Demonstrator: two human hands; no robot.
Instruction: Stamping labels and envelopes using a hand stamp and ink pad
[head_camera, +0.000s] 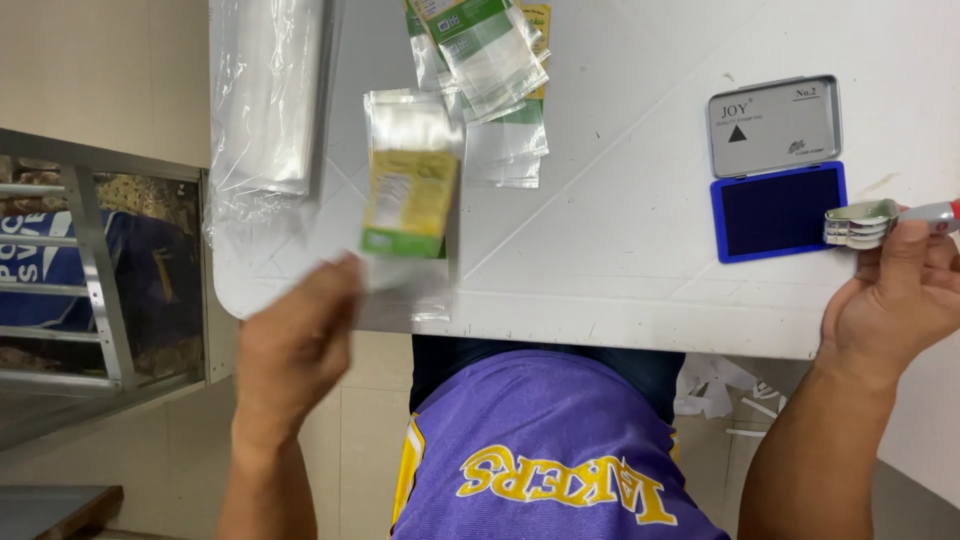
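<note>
My left hand, blurred by motion, pinches the near edge of a clear plastic pouch that has a yellow and green label and lies on the white table. My right hand grips a stamp tool with a metal head and a white and red handle. Its head rests at the right edge of an open blue ink pad, whose grey metal lid is folded back.
A pile of similar clear pouches with green labels lies at the far middle of the table. A stack of clear plastic bags rests at the left edge. A metal rack stands left of the table. Paper scraps lie on the floor.
</note>
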